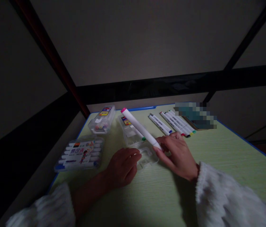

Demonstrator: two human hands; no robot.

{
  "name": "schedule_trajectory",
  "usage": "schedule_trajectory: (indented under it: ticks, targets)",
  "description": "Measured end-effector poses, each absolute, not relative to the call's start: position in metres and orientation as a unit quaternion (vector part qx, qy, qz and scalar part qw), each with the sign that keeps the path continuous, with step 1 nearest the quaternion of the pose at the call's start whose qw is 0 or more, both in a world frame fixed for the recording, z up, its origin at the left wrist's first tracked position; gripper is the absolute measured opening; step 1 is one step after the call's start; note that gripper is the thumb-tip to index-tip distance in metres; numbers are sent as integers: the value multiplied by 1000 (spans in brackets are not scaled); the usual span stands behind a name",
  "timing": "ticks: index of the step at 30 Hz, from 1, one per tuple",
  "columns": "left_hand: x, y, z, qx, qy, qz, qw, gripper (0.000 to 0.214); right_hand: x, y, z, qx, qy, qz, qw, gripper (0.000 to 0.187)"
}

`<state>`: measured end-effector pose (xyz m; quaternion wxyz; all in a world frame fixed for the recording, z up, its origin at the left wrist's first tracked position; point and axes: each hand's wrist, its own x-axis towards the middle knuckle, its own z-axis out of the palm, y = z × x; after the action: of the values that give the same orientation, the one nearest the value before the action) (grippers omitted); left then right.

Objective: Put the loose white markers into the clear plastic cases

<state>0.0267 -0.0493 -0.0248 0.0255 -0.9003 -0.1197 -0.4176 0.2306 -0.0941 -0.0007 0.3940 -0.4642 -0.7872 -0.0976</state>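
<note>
Between the thumb and fingers of my right hand (177,154) is a white marker (141,127) with a pink end, tilted up to the left. It is held above a clear plastic case (128,134) whose lid part (147,156) lies toward me. A green-ended marker (143,138) shows in the case. My left hand (124,165) rests at the near left edge of the case, fingers curled against its rim; whether they pinch anything else is hidden.
Several white markers (176,123) with coloured ends lie in a row at the right, beside a blurred-out flat object (195,116). At the left stand a closed clear box (103,119) and a flat case of markers (81,154). A wall rises behind the table (229,157).
</note>
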Motion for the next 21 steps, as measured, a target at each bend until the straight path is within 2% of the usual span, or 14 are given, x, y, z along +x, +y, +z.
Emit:
schedule_trajectory:
  ticks: [9, 21]
  targets:
    - [25, -50, -25, -904, -99, -415, 40, 53, 224, -96, 2, -402, -826, -109, 381, 19]
    - [26, -48, -28, -917, -95, -386, 31, 61, 220, -96, 1, -362, -849, -108, 369, 23]
